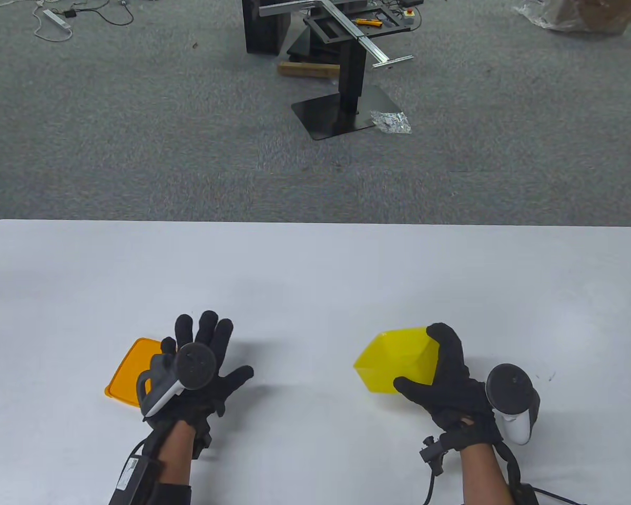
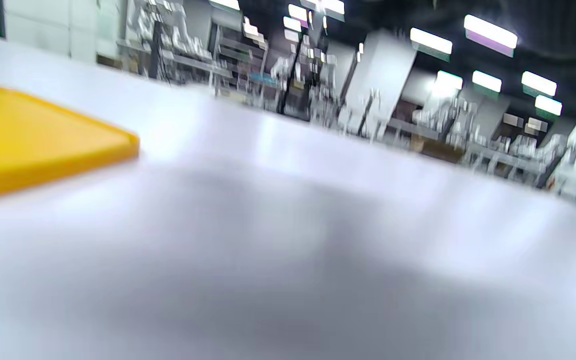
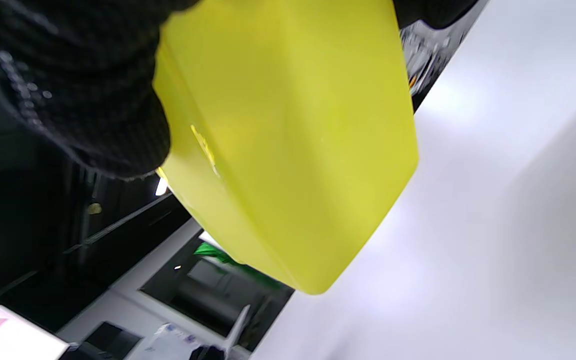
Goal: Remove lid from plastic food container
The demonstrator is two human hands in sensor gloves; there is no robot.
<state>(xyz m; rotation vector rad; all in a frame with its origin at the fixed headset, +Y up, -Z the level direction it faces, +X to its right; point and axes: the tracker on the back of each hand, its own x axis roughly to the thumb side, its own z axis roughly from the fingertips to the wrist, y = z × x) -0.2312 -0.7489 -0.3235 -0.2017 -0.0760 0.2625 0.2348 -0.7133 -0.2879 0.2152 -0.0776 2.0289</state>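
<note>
The table is seen from above at its near edge, facing the far floor. The lid is viewed low and close from the left wrist, the container closer still from the right wrist; both are shared with the table view.

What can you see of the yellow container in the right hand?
The translucent yellow plastic food container is a lidless rectangular tub with tapered walls and rounded corners. It is tilted, its open mouth facing away from the person and showing an empty inside. The right hand grips its right side, fingers over the rim, thumb against the near wall. In the right wrist view its smooth base appears raised off the white table, though its low corner could be touching. Its flat orange lid lies apart, by the left hand.
</note>
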